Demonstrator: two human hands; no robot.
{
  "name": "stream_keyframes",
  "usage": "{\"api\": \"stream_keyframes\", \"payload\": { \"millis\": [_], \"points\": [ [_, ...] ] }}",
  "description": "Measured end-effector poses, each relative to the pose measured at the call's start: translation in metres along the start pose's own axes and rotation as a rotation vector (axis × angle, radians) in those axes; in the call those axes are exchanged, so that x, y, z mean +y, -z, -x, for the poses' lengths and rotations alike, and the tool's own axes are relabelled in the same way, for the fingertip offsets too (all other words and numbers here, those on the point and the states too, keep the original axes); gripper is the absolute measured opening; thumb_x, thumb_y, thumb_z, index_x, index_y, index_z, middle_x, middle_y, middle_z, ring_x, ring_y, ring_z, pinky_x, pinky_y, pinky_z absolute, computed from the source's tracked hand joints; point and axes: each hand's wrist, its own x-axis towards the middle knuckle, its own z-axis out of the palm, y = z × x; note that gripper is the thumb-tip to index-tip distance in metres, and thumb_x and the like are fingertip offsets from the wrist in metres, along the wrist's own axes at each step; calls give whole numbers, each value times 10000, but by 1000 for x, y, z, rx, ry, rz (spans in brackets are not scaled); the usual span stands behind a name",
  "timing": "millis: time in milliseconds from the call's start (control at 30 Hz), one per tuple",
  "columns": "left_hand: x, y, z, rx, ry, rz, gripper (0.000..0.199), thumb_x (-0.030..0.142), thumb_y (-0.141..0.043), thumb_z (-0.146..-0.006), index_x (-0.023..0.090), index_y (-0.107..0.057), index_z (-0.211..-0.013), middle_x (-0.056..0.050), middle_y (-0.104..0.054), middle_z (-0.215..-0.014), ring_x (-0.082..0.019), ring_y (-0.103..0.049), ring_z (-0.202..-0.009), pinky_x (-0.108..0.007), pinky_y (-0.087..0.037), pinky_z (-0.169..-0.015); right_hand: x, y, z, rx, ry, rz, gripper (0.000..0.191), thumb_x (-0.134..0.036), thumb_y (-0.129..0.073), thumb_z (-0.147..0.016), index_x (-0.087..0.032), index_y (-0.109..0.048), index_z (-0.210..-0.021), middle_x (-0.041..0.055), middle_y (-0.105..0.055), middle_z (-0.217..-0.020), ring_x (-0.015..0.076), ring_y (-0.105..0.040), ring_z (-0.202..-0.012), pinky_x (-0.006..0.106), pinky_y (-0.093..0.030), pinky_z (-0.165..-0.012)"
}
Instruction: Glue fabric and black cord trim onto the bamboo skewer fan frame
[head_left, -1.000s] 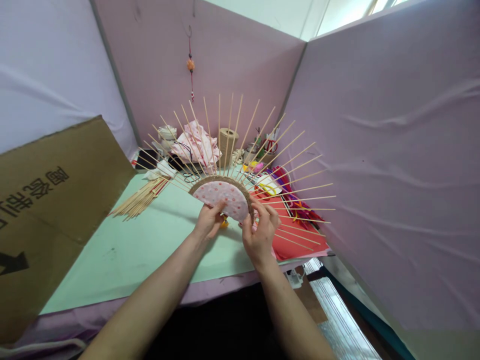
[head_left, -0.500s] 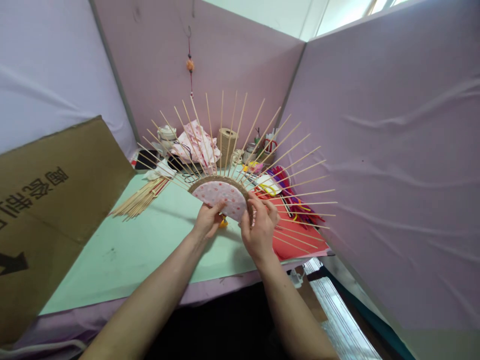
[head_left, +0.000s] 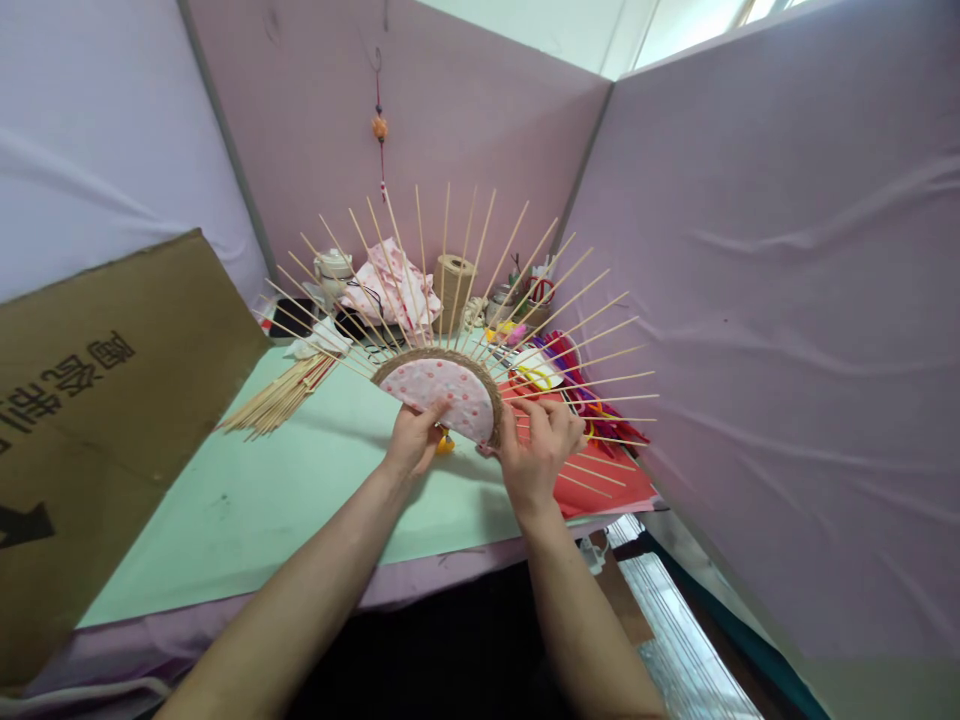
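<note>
One dotted, spoked fan [head_left: 431, 388] is above our table [head_left: 262, 490], our left hand [head_left: 414, 440] pinching its lower edge with the thumb on top, our right hand [head_left: 541, 450] bent at its right side, whether gripping we cannot tell, and a stick bundle [head_left: 286, 395] lies to the left.

A flat mint-green tabletop [head_left: 187, 540] stood before a smooth mauve back wall [head_left: 480, 120], a creased lilac fabric partition [head_left: 787, 320] to the tabletop's right, as light showed at a bright window [head_left: 759, 10] high above it.
</note>
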Motion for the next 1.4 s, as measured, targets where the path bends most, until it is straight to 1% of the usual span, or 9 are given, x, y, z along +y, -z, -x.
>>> {"api": "stream_keyframes", "payload": {
  "millis": [267, 533, 733, 933, 1100, 1167, 1233, 1333, 1400],
  "points": [
    [2, -7, 5, -1, -29, -19, 464, 215, -879, -537, 190, -631, -929, -22, -713, -917, -160, -647, -814, -298, -494, -748, -6, -9, -2, -44, -42, 38, 198, -378, -580, -906, -235, -717, -899, 57, -626, -900, 243, -453, -919, 395, -262, -812],
    [2, -9, 6, 6, -27, -46, 464, 228, -891, -509, 184, -638, -895, -24, -711, -875, -169, -649, -785, -318, -483, -745, -3, -9, -4, -83, -85, 27, 208, -341, -538, -908, -220, -700, -861, 61, -607, -899, 242, -452, -921, 403, -270, -820],
    [1, -6, 6, -23, -24, -54, 464, 253, -892, -513, 188, -650, -904, -34, -719, -894, -183, -659, -817, -324, -493, -756, -4, -7, -5, -41, -125, 49, 161, -347, -591, -880, -233, -697, -838, 55, -613, -878, 247, -452, -895, 388, -253, -780],
    [3, -8, 7, -12, -21, -41, 463, 250, -892, -516, 183, -643, -900, -32, -717, -887, -171, -652, -796, -307, -495, -733, -7, -6, 1, -31, -41, 74, 167, -307, -558, -899, -233, -708, -901, 59, -632, -894, 247, -457, -900, 401, -249, -794],
    [5, -7, 6, -12, -35, -41, 456, 245, -880, -541, 192, -643, -927, -25, -709, -885, -167, -644, -793, -307, -477, -746, -12, -4, 8, -125, 2, 107, 209, -230, -539, -889, -231, -692, -1031, 74, -646, -942, 251, -455, -906, 419, -271, -803],
    [5, -6, 5, -21, -48, -38, 462, 238, -876, -548, 198, -640, -943, -23, -707, -899, -167, -642, -811, -310, -474, -765, -12, -2, 9, -153, 16, 95, 212, -228, -547, -881, -221, -686, -1041, 79, -644, -956, 254, -470, -915, 418, -297, -801],
    [5, -6, 4, -15, -47, -33, 463, 232, -876, -547, 202, -632, -940, -20, -703, -913, -164, -639, -822, -306, -475, -767, -10, 0, 8, -97, 15, 33, 211, -225, -554, -877, -208, -677, -1048, 85, -632, -966, 250, -496, -927, 413, -333, -807],
    [4, -4, 2, 4, -24, -21, 465, 239, -881, -542, 204, -615, -922, -9, -696, -919, -149, -636, -807, -292, -479, -744, -4, 6, 9, 54, 0, -131, 231, -210, -566, -877, -178, -637, -1095, 97, -613, -984, 235, -533, -948, 415, -390, -845],
    [4, -2, 1, 5, -14, -17, 475, 252, -883, -541, 206, -606, -924, -3, -691, -911, -139, -636, -790, -280, -480, -727, -2, 11, 11, 81, 11, -246, 222, -189, -580, -870, -164, -610, -1089, 97, -612, -969, 221, -547, -935, 402, -423, -839]
  ]
}}
